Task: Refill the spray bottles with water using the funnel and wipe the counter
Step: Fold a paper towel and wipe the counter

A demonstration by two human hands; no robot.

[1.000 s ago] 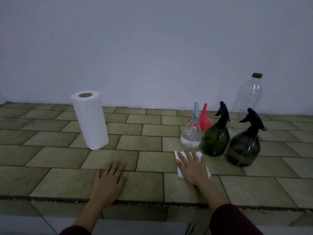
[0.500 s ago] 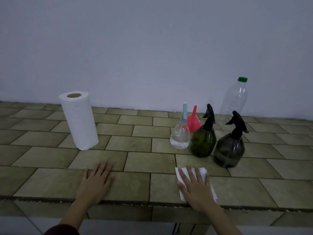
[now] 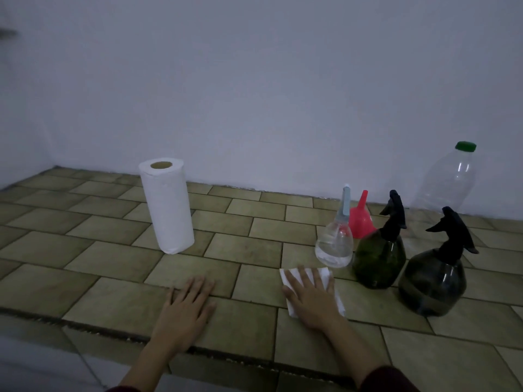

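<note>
Paper towel (image 3: 335, 299), one folded sheet, lay flat on the tiled counter (image 3: 254, 321) near its front edge, pinned under the right hand (image 3: 311, 299), whose fingers were spread straight and pressing down, not curled round it. The left hand (image 3: 186, 309) rested palm-down on bare tile to the left of the sheet, fingers straight too, holding nothing. The sheet's long axis ran roughly from the front edge toward the back wall. What the wipe likely turned on: the bottles stood just beyond and to the right of the right hand's fingertips, so a stroke that way risked nudging them, while open tile lay to the left.

Counted: three spray bottles, a clear one (image 3: 334, 247) nearly touching the sheet's far corner, a green one (image 3: 379, 258) beside it, a dark smoky one (image 3: 433, 281) furthest right. One red funnel (image 3: 360, 219) stood behind them, spout up. One capped water bottle (image 3: 444, 182) stood by the back wall, seemingly empty. One paper roll (image 3: 168, 205) stood upright toward the left.
</note>
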